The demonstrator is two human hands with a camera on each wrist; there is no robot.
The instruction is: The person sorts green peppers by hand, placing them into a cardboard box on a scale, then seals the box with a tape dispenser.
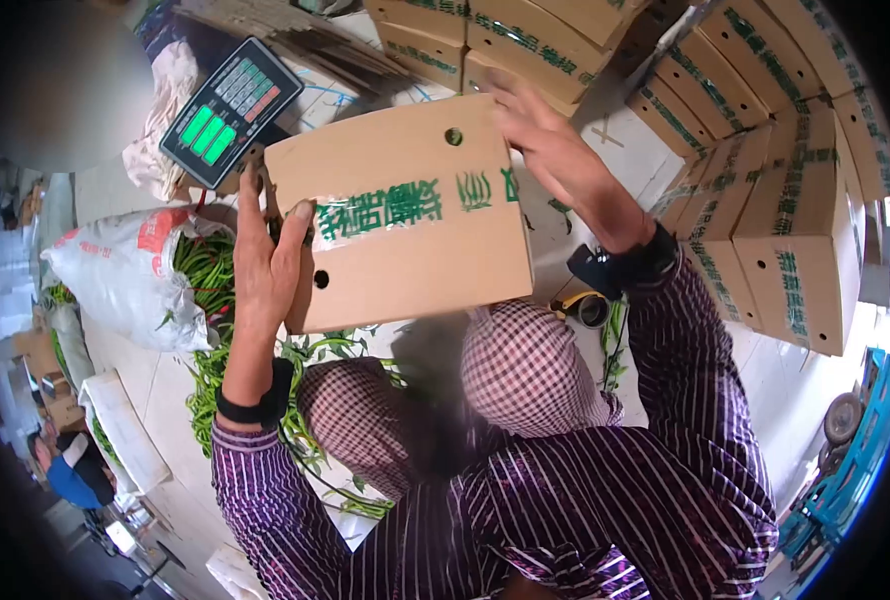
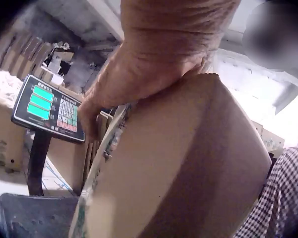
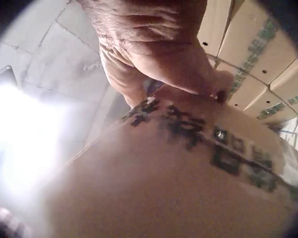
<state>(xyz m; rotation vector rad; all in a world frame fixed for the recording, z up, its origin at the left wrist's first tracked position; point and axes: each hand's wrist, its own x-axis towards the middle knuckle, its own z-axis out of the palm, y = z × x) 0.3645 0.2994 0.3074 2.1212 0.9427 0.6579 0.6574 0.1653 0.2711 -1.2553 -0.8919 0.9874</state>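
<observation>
A cardboard box point(image 1: 405, 255) with green printed tape along its top is held tilted between both hands, over the person's knees. My left hand point(image 1: 265, 260) grips its left end, thumb over the top edge and fingers along the side. In the left wrist view that hand point(image 2: 139, 74) reaches over the box's edge, near the scale. At the opposite end, my right hand point(image 1: 555, 155) holds the far right corner, its fingertips blurred. Close up in the right wrist view, the right hand point(image 3: 164, 59) bends over the taped edge, with some fingers hidden behind the box.
A digital scale display point(image 1: 230, 110) stands just beyond the box's left corner. Left of the box, a white sack point(image 1: 130, 265) spills long green vegetables point(image 1: 205, 270). Stacked taped cartons point(image 1: 795, 230) fill the right side. A tape roll point(image 1: 590, 310) lies by the right knee.
</observation>
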